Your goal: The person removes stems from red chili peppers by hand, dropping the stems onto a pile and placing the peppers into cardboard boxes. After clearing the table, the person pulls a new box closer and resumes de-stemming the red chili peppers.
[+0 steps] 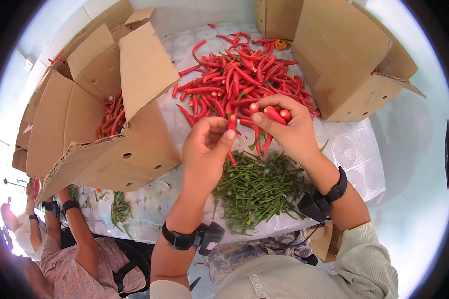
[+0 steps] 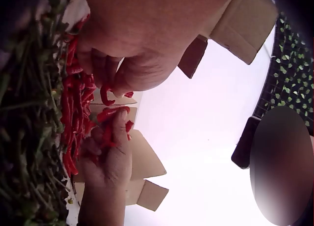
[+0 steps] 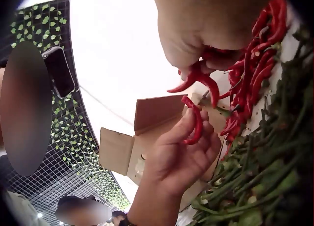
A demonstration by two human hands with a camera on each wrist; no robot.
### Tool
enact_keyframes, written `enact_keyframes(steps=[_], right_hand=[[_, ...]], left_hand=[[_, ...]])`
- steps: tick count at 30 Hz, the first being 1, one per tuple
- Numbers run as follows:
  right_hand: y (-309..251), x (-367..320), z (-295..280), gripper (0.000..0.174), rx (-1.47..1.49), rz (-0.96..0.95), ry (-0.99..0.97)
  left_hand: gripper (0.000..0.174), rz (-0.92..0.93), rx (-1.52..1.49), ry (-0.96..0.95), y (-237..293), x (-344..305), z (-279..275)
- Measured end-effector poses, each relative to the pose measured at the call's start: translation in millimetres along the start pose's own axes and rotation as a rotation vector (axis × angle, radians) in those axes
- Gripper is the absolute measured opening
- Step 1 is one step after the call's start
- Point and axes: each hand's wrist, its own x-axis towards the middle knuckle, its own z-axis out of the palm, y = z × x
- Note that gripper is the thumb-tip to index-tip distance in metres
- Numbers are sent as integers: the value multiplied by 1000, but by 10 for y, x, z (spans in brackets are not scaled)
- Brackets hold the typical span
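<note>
My left hand (image 1: 203,149) pinches one red chili pepper (image 1: 232,122) between thumb and fingers; in the right wrist view this curved chili (image 3: 197,124) shows no green stem. Close beside it, my right hand (image 1: 295,133) grips several red chilies (image 1: 274,114), their pale cut ends facing up. Part of that bunch is hidden by the fingers. Just beyond both hands lies a heap of red chilies (image 1: 234,74), some with green stems. Beneath the hands, on the near side, spreads a pile of loose green stems (image 1: 257,192).
An open cardboard box (image 1: 119,159) with red chilies inside stands at the left, another box (image 1: 341,60) at the back right. Clear plastic sheeting (image 1: 356,149) covers the table. Another person's arms (image 1: 85,239) reach in at the lower left, near a smaller stem pile (image 1: 119,209).
</note>
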Motion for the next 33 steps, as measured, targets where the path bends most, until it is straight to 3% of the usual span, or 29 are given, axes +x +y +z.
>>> enact_keyframes(steps=[2, 7, 11, 15, 18, 19, 23, 26, 27, 31, 32, 33], right_hand=[[33, -2, -5, 19, 50, -30, 56], [28, 15, -53, 23, 433, 230, -33], [75, -58, 55, 27, 310, 185, -115], [-41, -111, 27, 29, 433, 399, -285], [-108, -54, -118, 27, 365, 535, -429], [-56, -75, -87, 24, 297, 461, -389], [-251, -164, -75, 22, -33, -134, -142], [-921, -138, -339, 22, -231, -490, 105], [-1112, -118, -431, 26, 69, -539, 145], [-1874, 107, -994, 23, -447, -736, 776], [-1941, 241, -1147, 23, -516, -822, 820], [-2021, 344, -1303, 24, -430, -719, 757]], left_hand=[[20, -29, -3, -12, 15, -5, 14], [21, -29, -65, -19, -16, -3, 35], [20, -47, -112, -89, 24, -31, 92], [21, -15, -5, -125, -12, -48, 58], [19, 4, 81, -170, 16, -73, 58], [17, 14, 77, -170, 36, -88, 98], [19, 9, 46, -80, 15, -65, 89], [21, 16, 123, 24, -58, 4, 10], [21, 16, 159, 35, -69, 8, -6], [21, 9, 137, 28, -55, -38, 47], [22, 37, 130, 10, -48, -40, 58], [22, 63, 124, -7, -44, -45, 64]])
